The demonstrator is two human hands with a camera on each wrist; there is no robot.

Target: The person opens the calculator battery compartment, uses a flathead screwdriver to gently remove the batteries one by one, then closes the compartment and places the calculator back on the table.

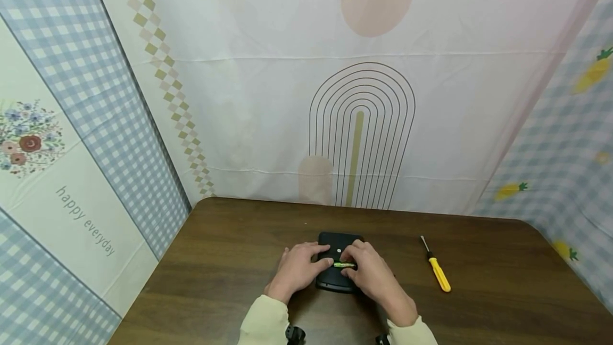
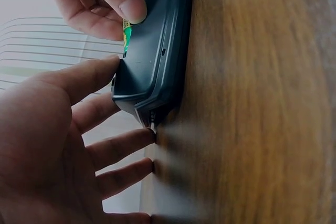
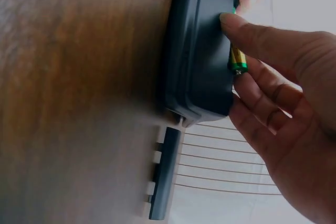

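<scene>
A dark box-shaped device (image 1: 330,282) lies flat on the table, with a small round light spot on its top. My right hand (image 1: 375,276) pinches a green and yellow battery (image 3: 239,59) at the device's top face, thumb on one side and fingers on the other. In the right wrist view one metal end of the battery points out past the fingers. My left hand (image 1: 300,268) rests at the device's left side, its thumb and index finger touching the top and its other fingers fairly straight, as the left wrist view shows.
A yellow-handled screwdriver (image 1: 437,268) lies on the brown wooden table (image 1: 215,260), right of the device. In the right wrist view a dark strip with small tabs (image 3: 166,174) lies near the device. A patterned cloth (image 1: 258,121) hangs behind the table.
</scene>
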